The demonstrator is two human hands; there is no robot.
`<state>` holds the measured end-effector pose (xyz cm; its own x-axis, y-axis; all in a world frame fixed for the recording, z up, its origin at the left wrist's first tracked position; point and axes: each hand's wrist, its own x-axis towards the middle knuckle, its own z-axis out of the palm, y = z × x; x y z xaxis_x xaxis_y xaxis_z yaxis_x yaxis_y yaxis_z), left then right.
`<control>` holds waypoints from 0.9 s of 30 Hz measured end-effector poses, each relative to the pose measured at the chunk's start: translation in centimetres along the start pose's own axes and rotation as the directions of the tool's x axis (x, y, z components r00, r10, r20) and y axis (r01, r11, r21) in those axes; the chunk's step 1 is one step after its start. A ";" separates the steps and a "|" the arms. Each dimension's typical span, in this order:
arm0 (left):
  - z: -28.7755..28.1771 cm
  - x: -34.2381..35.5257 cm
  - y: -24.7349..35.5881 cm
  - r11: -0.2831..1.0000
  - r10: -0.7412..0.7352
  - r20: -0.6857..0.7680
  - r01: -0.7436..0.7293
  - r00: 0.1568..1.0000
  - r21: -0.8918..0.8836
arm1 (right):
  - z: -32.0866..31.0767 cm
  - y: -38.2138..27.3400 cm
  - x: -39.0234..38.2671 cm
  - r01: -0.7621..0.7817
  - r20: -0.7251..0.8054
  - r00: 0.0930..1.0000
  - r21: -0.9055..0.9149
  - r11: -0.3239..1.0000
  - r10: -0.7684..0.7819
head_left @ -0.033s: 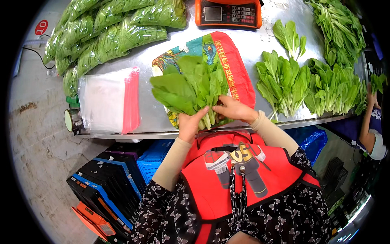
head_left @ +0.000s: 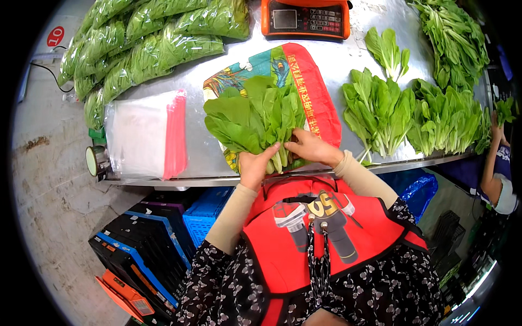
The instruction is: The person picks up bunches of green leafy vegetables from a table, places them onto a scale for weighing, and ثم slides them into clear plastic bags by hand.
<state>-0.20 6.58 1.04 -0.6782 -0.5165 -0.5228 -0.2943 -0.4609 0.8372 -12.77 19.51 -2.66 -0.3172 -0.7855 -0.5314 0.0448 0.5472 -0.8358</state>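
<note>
A bunch of leafy greens [head_left: 239, 117] lies over a colourful cloth bag [head_left: 312, 92] with a red band, on the steel table. My left hand [head_left: 261, 163] grips the stems from the lower left, thumb upward. My right hand [head_left: 304, 144] holds the same stems from the right, fingers closed around them. To the left lies a stack of clear plastic bags [head_left: 138, 136] with red edges. More loose greens [head_left: 380, 114] lie in bunches to the right.
Filled bags of greens [head_left: 157, 54] are piled back left, an orange scale [head_left: 304, 16] back centre, greens [head_left: 451, 43] back right. Below the steel table's edge [head_left: 206, 180] are stacked black crates [head_left: 141, 244] and a blue crate [head_left: 204, 214]. Another person's arm [head_left: 492, 157] is at far right.
The leaves of the bunch in my hands have shifted slightly. Both my hands keep the same grip and position.
</note>
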 end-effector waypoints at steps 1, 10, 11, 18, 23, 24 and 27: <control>0.2 0.0 -0.2 0.997 -0.050 -0.006 0.050 0.999 0.060 | 0.4 0.6 0.0 -0.069 -0.032 0.997 0.026 0.997 0.069; -1.2 0.4 2.7 0.970 0.001 0.159 -0.039 0.987 0.238 | 0.9 -1.8 1.1 -0.037 0.099 0.994 -0.127 0.991 0.050; -1.7 0.8 3.4 0.959 0.028 0.211 -0.086 0.977 0.269 | 1.5 -2.4 1.4 -0.019 0.172 0.985 -0.092 0.996 0.035; -3.3 3.6 0.5 0.500 0.360 0.165 -0.339 0.918 0.797 | 3.7 -0.9 3.3 0.243 -0.043 0.965 -0.233 0.942 -0.260; -2.0 3.0 -0.8 0.293 0.399 -0.042 -0.084 0.916 0.952 | -2.3 -1.7 -1.6 0.317 0.148 0.939 -0.724 0.613 -0.311; -1.7 2.8 -1.0 0.246 0.381 -0.079 -0.019 0.921 0.969 | -3.7 -1.3 -2.2 0.367 0.144 0.886 -0.800 0.476 -0.441; -0.4 2.8 -0.8 0.194 0.360 -0.158 0.092 0.920 0.977 | -7.2 2.0 -1.3 0.447 0.241 0.681 -0.885 0.132 -0.692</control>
<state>-1.60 5.21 -1.16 -0.6234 -0.7547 -0.2047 -0.7769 0.5681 0.2713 -19.12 23.75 -2.61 -0.0189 -0.9830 0.1827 -0.9740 -0.0232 -0.2253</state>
